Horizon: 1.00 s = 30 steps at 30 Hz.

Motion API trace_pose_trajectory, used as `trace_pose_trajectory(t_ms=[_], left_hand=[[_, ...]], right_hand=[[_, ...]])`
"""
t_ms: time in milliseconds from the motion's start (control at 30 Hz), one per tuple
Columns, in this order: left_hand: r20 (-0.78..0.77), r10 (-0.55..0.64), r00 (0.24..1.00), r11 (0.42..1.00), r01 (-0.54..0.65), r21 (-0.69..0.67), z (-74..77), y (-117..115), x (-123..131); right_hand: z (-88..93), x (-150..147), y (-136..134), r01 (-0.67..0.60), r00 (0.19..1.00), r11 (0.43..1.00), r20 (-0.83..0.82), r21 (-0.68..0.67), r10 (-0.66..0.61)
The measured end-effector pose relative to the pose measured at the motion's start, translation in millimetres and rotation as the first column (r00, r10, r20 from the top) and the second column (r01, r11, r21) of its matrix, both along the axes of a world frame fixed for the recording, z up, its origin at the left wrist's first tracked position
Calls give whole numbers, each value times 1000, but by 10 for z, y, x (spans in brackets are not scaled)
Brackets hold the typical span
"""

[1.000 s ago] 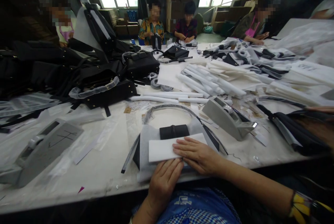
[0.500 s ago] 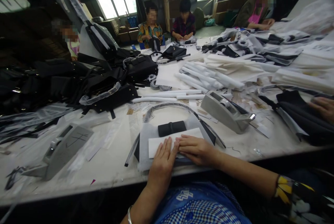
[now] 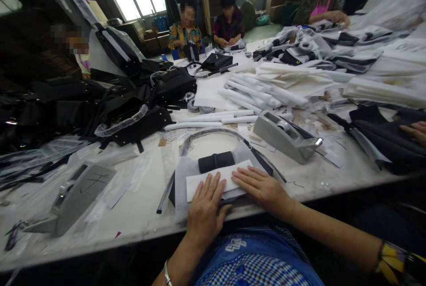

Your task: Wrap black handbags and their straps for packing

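A black handbag lies flat near the table's front edge, mostly covered by a sheet of pale wrapping paper (image 3: 180, 188). Its wrapped handle (image 3: 213, 132) arches away behind it. Across the paper rests a folded white foam strip (image 3: 193, 185), just in front of a small black roll-shaped piece (image 3: 216, 162). My left hand (image 3: 207, 206) lies flat on the strip's left part, fingers stretched out and thumb apart. On the right part my right hand (image 3: 262, 186) presses with straight, open fingers. Neither hand grips anything.
Grey tape dispensers stand left (image 3: 78, 197) and right (image 3: 286, 137) of the bag. Black bags (image 3: 133, 121) pile up at the left, white foam rolls (image 3: 256, 93) at the middle back. Another person's hand (image 3: 416, 131) touches a black bag (image 3: 382, 139) at the right. Several people sit beyond.
My hands have moved apart on the white strip, the right one sliding to the right. The left fingers have spread a little. The whole view has shifted slightly.
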<state>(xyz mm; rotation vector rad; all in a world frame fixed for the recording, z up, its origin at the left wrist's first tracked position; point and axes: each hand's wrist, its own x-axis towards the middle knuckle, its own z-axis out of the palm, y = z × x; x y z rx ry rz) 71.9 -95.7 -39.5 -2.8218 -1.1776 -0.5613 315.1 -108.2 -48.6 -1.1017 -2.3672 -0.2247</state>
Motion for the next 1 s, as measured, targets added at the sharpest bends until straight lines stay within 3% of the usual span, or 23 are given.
trace_pose_trajectory(t_ms=[100, 233, 500, 700, 800, 867, 900, 933, 1000], left_hand=[[23, 22, 999, 995, -24, 95, -54, -12, 56], [39, 22, 999, 986, -28, 165, -121, -12, 82], [-8, -16, 1000, 977, 17, 214, -22, -1, 164], [9, -41, 999, 961, 37, 273, -158, 18, 143], [2, -21, 1000, 962, 19, 273, -202, 13, 115], [-4, -26, 1000, 966, 27, 258, -206, 9, 106], [-5, -31, 1000, 968, 31, 249, -204, 9, 106], [-4, -34, 999, 970, 34, 241, -201, 8, 107], [11, -34, 999, 972, 30, 235, -195, 10, 110]], right_hand=[[12, 31, -6, -14, 1000, 999, -14, 32, 15], [60, 79, -7, -62, 998, 996, 28, -71, 64], [-44, 30, -52, -3, 1000, 1000, -20, 4, 3], [35, 3, -98, 9, 998, 1000, -69, -10, -10], [81, 41, -318, -19, 985, 999, -175, -50, 10], [88, 57, -526, 28, 932, 984, -351, -178, -90], [90, 54, -625, 76, 870, 947, -444, -313, -216], [94, 42, -710, 108, 770, 869, -512, -484, -381], [118, -12, -817, 14, 489, 625, -540, -780, -685]])
